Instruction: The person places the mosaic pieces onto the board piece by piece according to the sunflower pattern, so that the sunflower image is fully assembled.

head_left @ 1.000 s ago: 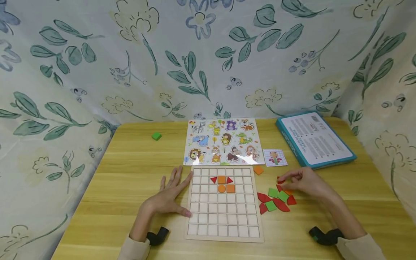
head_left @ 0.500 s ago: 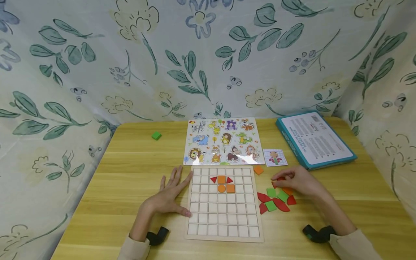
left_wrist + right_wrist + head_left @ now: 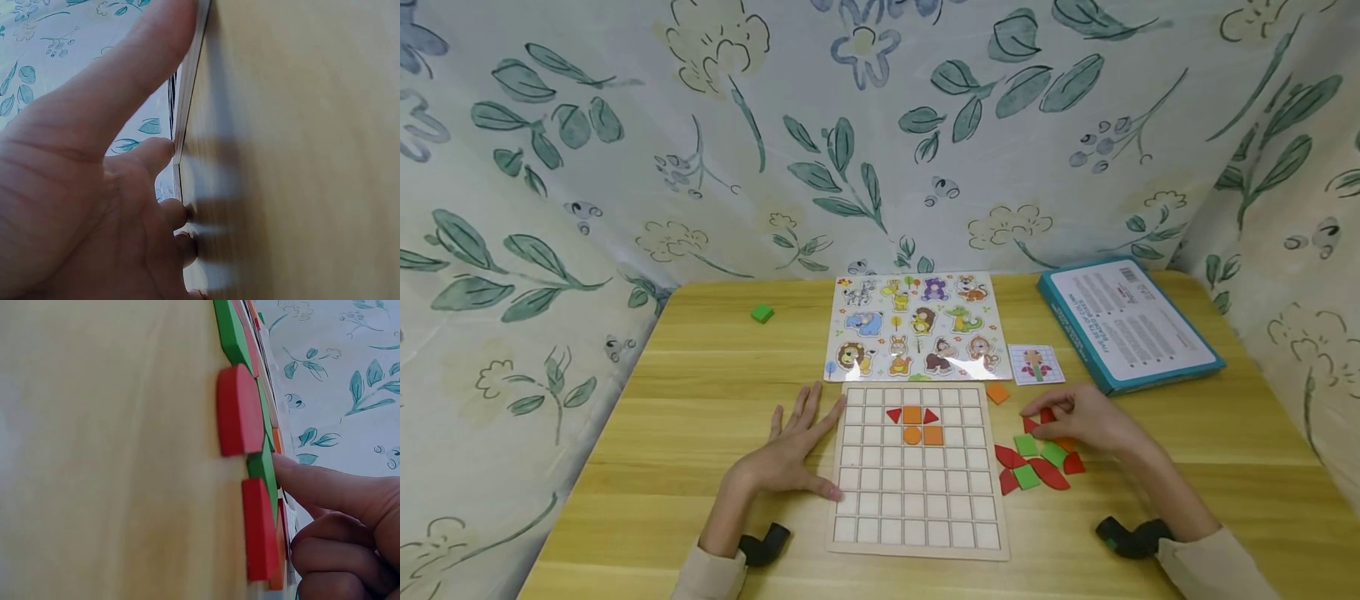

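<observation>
Right hand [image 3: 1078, 417]: grip is pinching a red piece [image 3: 1028, 425], right of the grid board [image 3: 913, 505]. Left hand [image 3: 786, 458] is lying spread, holding nothing, touching the board's left edge. Green pieces [image 3: 1026, 477] are lying right of board, orange square [image 3: 912, 415] is sitting in it, animal puzzle [image 3: 942, 312] is lying beyond it.

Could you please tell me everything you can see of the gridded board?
The gridded board lies flat on the table and looks like pale wood, with a plain rim and thin strips marking seven rows of seven square cells. Five cells hold pieces: two orange squares, an orange circle and two red triangles, grouped toward the far side; the other cells are bare. The left hand appears to touch its left edge.
</observation>
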